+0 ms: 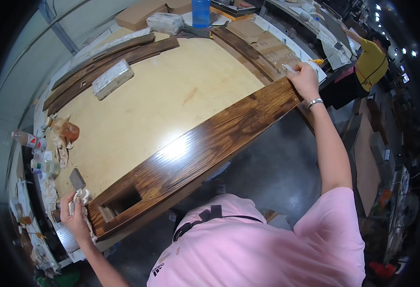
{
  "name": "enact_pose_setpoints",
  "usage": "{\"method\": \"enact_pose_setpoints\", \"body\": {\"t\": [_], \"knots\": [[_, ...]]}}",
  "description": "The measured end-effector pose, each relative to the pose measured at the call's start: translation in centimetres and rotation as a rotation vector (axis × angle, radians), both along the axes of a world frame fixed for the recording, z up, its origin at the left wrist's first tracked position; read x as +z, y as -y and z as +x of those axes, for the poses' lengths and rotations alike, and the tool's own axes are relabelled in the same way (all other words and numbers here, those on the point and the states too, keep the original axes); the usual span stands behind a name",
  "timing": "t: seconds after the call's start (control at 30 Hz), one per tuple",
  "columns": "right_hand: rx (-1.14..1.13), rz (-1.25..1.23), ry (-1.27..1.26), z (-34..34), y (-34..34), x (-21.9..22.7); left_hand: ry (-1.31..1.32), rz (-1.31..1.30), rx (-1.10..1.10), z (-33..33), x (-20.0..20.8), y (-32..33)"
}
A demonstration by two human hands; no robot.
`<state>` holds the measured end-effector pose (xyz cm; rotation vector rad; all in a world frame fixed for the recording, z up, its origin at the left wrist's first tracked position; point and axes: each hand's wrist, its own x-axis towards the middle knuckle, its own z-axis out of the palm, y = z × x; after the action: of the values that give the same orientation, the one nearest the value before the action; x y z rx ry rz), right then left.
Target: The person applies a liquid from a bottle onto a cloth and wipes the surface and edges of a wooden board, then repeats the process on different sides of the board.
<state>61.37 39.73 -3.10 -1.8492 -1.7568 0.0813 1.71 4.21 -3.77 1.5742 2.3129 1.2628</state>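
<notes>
the glossy brown board [205, 130] lay slantwise between the two sets of fingers, its slotted end by the left ones and its plain end by the right ones. the left hand [77, 222] had its fingers bent round a bunched white cloth [82, 195] against the slotted end. the right hand [306, 82] had its fingers closed on a small white scrap [291, 70] at the far corner; whether they also clamped the wood i could not tell. the white pieces probably kept bare skin off the shine, and holding by the ends likely left the broad face untouched.

the right arm reached forward and out, nearly straight, with a bracelet [316, 102] at the wrist. the left arm came in low, its fingers pointing away from the body.

beyond both sets of fingers spread the counter [190, 71]. a grey block [77, 179] lay just ahead of the left fingers, an orange cup [69, 130] farther on. well past them lay a wrapped block [113, 80] by some dark planks [145, 57], perhaps set aside to leave working room.
</notes>
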Motion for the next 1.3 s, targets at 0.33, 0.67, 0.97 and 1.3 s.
{"method": "enact_pose_setpoints", "body": {"t": [0.33,0.67,0.97,1.3], "knots": [[0.365,-0.285,-0.643,3.8,-1.4,-1.2,0.075,-0.093,0.122,-1.3,-1.4,0.0],[0.510,-0.183,-0.780,8.0,0.5,-1.5,-0.062,-0.092,0.163,-3.5,-2.4,0.7],[0.563,-0.328,-0.618,10.4,4.8,-0.7,-0.104,-0.098,0.190,-3.6,-2.6,0.6],[0.366,0.131,-0.406,4.5,10.0,-2.2,-0.184,-0.085,0.173,-2.5,-2.3,0.1]]}}
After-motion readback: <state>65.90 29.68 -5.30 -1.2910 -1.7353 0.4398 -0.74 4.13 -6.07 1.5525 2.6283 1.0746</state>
